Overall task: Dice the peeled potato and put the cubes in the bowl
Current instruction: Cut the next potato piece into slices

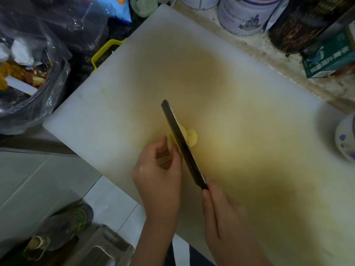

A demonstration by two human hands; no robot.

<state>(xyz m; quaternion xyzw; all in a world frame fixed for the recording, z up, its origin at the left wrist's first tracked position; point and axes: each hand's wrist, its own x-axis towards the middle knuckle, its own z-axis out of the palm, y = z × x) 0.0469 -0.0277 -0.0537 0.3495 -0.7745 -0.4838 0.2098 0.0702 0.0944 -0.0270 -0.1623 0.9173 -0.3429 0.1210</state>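
Note:
A peeled yellow potato [192, 138] lies near the middle of a large white cutting board [240, 93]. A dark cleaver [180, 143] stands edge-down across it, with a cut slice leaning on the blade's right side. My left hand [158, 169] holds the uncut part of the potato with curled fingers, just left of the blade. My right hand [221, 214] grips the cleaver's handle, which is hidden in my fist. A white bowl [345, 139] with blue flowers shows at the right edge, only partly in frame.
Tins, a dark jar [299, 25] and a green box [330, 60] line the back of the counter. A plastic bag of scraps [28, 77] sits left of the board, beside a yellow rack [103, 52]. Bottles [63, 227] stand on the floor at bottom left.

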